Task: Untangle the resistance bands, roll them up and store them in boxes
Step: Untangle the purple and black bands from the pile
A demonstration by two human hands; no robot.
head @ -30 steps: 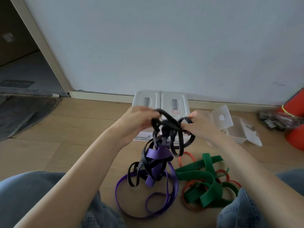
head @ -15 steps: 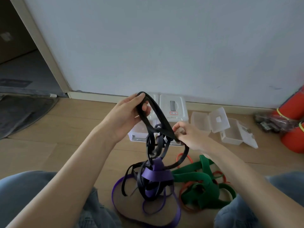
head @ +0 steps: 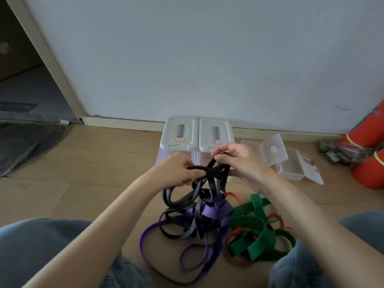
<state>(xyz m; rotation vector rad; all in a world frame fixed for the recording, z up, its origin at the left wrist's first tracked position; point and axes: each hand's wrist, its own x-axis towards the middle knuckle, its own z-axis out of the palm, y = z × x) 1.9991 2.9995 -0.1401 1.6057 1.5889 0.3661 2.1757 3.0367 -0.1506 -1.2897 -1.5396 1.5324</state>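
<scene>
Both grips, left hand (head: 176, 173) and right hand (head: 241, 163), pinch the black band (head: 209, 179) stretched between them, its loops hanging tangled with the purple band (head: 207, 213) below, boxes (head: 197, 134) just beyond.

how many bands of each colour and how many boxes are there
black band: 1
purple band: 1
green band: 1
orange-red band: 1, as far as the tangle shows
closed boxes: 2
open boxes: 2
Total: 8
</scene>
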